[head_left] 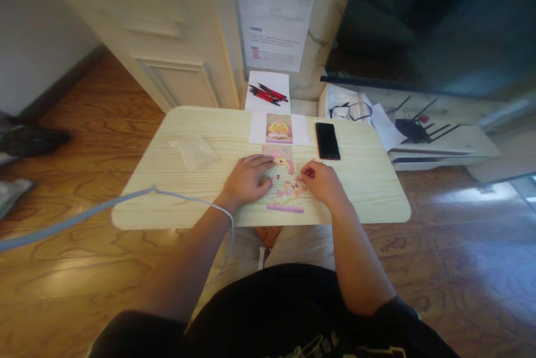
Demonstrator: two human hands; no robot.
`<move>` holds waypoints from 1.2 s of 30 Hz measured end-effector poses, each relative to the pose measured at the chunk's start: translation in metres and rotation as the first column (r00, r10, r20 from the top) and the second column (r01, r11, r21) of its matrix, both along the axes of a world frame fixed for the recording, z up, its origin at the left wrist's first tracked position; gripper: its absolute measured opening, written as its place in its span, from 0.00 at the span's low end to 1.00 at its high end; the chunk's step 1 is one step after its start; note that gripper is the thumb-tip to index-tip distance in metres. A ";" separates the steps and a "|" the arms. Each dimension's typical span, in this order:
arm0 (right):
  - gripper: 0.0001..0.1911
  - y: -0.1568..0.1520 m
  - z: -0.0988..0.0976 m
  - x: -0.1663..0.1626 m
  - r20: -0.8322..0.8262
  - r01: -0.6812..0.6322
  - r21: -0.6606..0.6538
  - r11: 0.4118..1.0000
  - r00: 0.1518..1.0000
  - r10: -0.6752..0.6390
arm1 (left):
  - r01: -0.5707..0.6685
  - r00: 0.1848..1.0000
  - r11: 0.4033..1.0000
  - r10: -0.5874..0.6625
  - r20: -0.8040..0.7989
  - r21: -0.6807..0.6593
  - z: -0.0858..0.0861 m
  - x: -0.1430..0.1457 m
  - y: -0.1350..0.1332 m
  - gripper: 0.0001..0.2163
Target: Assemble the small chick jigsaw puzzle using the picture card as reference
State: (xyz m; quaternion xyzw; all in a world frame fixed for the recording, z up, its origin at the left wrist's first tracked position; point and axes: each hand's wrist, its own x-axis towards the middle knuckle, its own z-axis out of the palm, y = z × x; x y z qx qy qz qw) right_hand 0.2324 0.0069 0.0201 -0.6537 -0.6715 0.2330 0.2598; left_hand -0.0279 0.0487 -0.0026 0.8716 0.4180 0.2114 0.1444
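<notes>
A small pink and yellow jigsaw puzzle (286,179) lies on the light wooden table (368,179), partly put together, with several loose pieces on its lower half. My left hand (247,179) rests on the puzzle's left edge, fingers curled down onto a piece near the yellow figure. My right hand (321,180) is at the puzzle's right edge, fingers bent and pinched at the loose pieces; what they hold is too small to make out. A reference picture (279,128) of the same yellow figure lies on white paper just behind the puzzle.
A black phone (327,141) lies right of the picture. A clear plastic bag (193,151) sits at the table's left. Red and black pens (268,94) lie on paper behind the table. A pale cable (104,208) crosses my left wrist. Low white shelves (444,148) stand at right.
</notes>
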 end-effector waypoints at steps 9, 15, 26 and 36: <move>0.09 -0.018 0.003 0.011 0.006 -0.087 0.074 0.994 0.996 0.086 | -0.001 1.000 1.000 0.002 -0.010 0.020 0.000 0.000 0.000 0.23; 0.12 -0.030 0.001 0.001 0.050 -0.246 0.087 0.965 0.969 0.243 | -0.036 0.999 0.999 0.036 0.008 0.013 0.000 0.003 0.000 0.21; 0.12 -0.024 -0.002 0.016 0.144 -0.173 0.096 0.980 0.977 0.159 | -0.034 0.999 0.999 0.034 0.014 0.018 -0.001 0.003 -0.001 0.22; 0.18 -0.022 -0.006 -0.007 0.153 -0.254 0.126 0.959 0.960 0.234 | -0.034 0.999 0.999 0.033 0.013 0.016 0.000 0.004 0.000 0.21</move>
